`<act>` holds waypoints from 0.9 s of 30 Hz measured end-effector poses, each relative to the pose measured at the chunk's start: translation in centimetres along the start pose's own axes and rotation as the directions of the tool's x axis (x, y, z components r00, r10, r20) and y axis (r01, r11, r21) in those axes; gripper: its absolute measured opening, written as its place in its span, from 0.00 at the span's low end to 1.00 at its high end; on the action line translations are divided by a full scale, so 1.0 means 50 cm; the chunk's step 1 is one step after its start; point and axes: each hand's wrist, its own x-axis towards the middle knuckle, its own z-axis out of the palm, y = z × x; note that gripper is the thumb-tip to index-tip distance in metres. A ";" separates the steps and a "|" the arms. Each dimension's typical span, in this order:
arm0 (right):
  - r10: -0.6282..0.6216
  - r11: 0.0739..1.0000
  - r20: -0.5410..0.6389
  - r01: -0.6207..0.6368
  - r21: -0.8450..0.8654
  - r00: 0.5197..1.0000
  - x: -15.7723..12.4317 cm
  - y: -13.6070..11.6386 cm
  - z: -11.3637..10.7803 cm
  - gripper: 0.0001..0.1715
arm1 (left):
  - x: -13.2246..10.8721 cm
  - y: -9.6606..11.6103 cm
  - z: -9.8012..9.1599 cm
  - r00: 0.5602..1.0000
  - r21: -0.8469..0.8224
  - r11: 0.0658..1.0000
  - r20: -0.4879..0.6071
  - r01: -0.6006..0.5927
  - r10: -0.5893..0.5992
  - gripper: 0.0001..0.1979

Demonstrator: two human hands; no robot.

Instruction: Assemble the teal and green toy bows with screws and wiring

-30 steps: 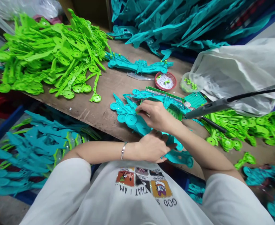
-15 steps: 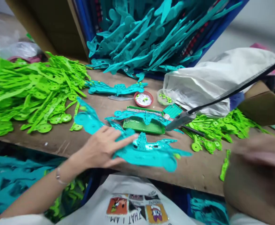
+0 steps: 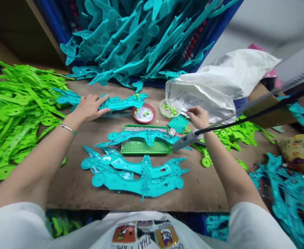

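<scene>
My left hand [image 3: 91, 108] lies with spread fingers on the teal plastic part [image 3: 124, 103] at the back of the table. My right hand [image 3: 199, 117], its fingers curled together, is at the opening of the white sack [image 3: 219, 79]; whatever is between its fingertips is too small to name. Nearest me, several teal parts [image 3: 133, 185] overlap on the table. Behind them another teal part [image 3: 149, 135] rests across the green tray [image 3: 146, 147]. A red basket [image 3: 155, 116] with white and green bits stands between my hands, beside a clear bowl [image 3: 161, 110] of small green pieces.
Piles of lime-green parts lie at left [image 3: 19, 103] and right [image 3: 232, 136]. A blue bin [image 3: 206, 57] full of teal parts stands behind. A grey tool [image 3: 186, 140] hangs on a black arm beside the tray. More teal parts [image 3: 278, 186] lie at far right.
My left hand has left the front teal parts and moved back onto the rear one. My right hand has gone from the near right to the sack's opening. The view has shifted to the right.
</scene>
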 end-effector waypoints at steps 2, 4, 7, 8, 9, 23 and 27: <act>0.047 0.966 0.080 -0.025 -0.259 0.996 0.049 0.008 0.045 0.14 | 0.027 -0.017 0.029 1.000 -0.021 1.000 0.018 0.003 -0.002 0.45; 0.094 0.895 0.147 -0.019 -0.445 0.985 0.094 0.009 0.079 0.16 | 0.041 -0.029 0.051 0.999 -0.025 1.000 0.033 0.000 0.001 0.45; 0.142 0.832 0.186 -0.015 -0.554 0.972 0.148 0.010 0.114 0.17 | 0.043 -0.028 0.061 1.000 -0.017 1.000 0.023 0.011 -0.011 0.44; 0.160 0.811 0.194 -0.017 -0.585 0.968 0.161 0.010 0.124 0.17 | 0.039 -0.024 0.058 1.000 -0.020 1.000 0.020 0.012 -0.011 0.45; 0.178 0.792 0.202 -0.019 -0.611 0.963 0.171 0.011 0.134 0.16 | 0.035 -0.018 0.052 1.000 -0.024 1.000 0.020 0.011 -0.010 0.46; 0.088 0.836 0.100 -0.019 -0.549 0.991 0.125 -0.048 0.115 0.16 | -0.272 0.383 -0.055 0.920 -0.240 0.922 0.179 -0.303 0.349 0.28; 0.064 0.848 -0.018 -0.064 -0.525 0.998 0.010 -0.053 0.024 0.17 | -0.351 0.464 -0.002 0.904 -0.225 0.931 0.257 -0.289 0.343 0.45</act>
